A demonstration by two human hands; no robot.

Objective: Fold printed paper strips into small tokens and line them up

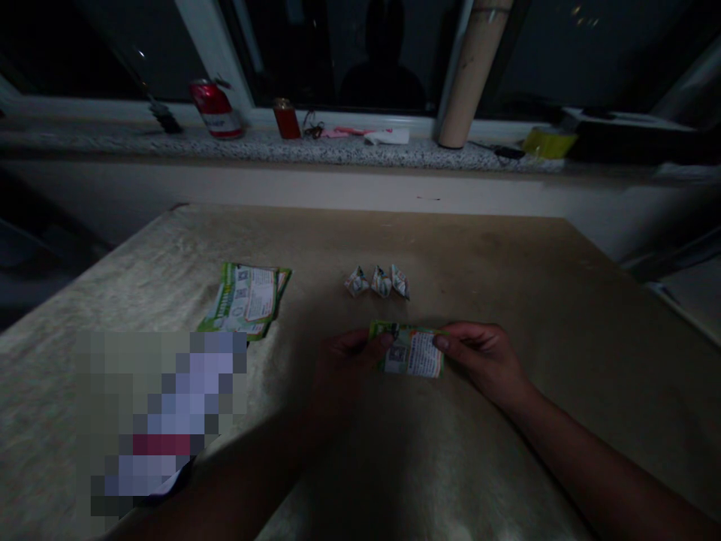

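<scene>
A small folded printed paper (410, 352), green, white and orange, lies low over the beige table (507, 270). My left hand (345, 359) pinches its left edge with thumb and fingers. On the paper's right edge my right hand (483, 356) pinches it the same way. Just beyond the paper sit three small folded paper pieces (378, 282) in a row. To the left lies a stack of flat printed leaflets (245, 299).
A blurred-out patch (161, 421) covers the table's near left. Behind the table runs a speckled window sill (338, 150) holding a red can (216, 109), a small red container (287, 118), a cardboard tube (472, 71) and a yellow object (549, 141). The room is dim.
</scene>
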